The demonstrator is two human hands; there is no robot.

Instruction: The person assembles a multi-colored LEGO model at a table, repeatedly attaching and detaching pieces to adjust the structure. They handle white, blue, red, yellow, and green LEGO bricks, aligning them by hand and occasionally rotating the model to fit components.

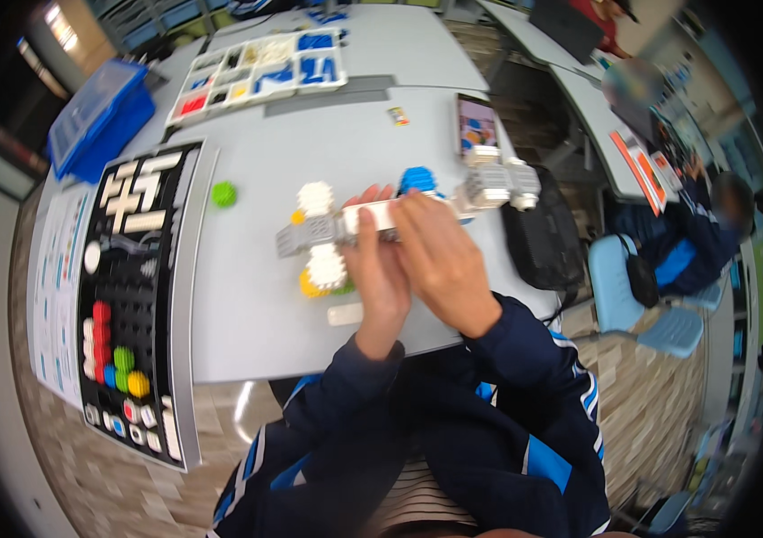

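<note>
Both of my hands grip a building-block model over the table. Its white block (368,218) lies between the thumb and fingers of my left hand (379,278), which is closed around it. My right hand (442,260) is closed over the right part of the same piece, its fingertips pressed on top. At the model's left end are a grey connector (310,235) and white gear-like wheels (326,267). A blue toothed wheel (417,180) shows just beyond my right fingers. To the right are grey and white blocks (492,186); whether they join the model is hidden.
At the left lies a black parts tray (144,296) with coloured pieces. A sorting tray (287,67) and a blue bin (104,121) stand farther back. A green wheel (224,194), a tablet (476,124) and a black case (538,233) are around. Another person sits at right.
</note>
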